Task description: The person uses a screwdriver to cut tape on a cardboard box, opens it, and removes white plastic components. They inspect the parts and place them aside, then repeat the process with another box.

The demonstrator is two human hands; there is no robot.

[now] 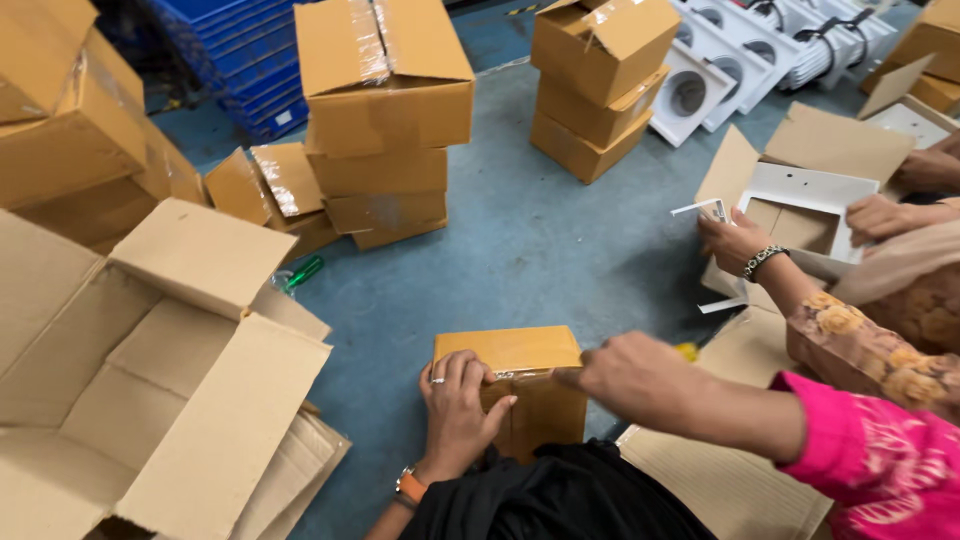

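Two hands rest on one small cardboard box (510,385), which stands on the blue-grey floor (520,250) right in front of the person. This small box is yellow-brown, its top flaps are closed, and a shiny strip of clear tape runs across the top near the front edge. The left hand (458,405), with a ring and an orange watch at the wrist, lies flat with the fingers spread over the left front corner of the box. The right hand (630,372) is half closed and its fingertips press on the tape at the top edge; it does not grip anything that I can see.

At the left a big open carton (150,370) lies with its flaps spread wide, and its inside looks bare. Behind it stand more brown cartons. In the middle a stack of sealed boxes (385,120) stands on the floor, and a second stack (600,80) stands further right. A green tool (305,270) lies on the floor near the open carton.

At the right another person's hand (735,243), with a bracelet, holds a white frame part (805,205) over an opened box. White fittings (720,60) with round holes lie at the top right.
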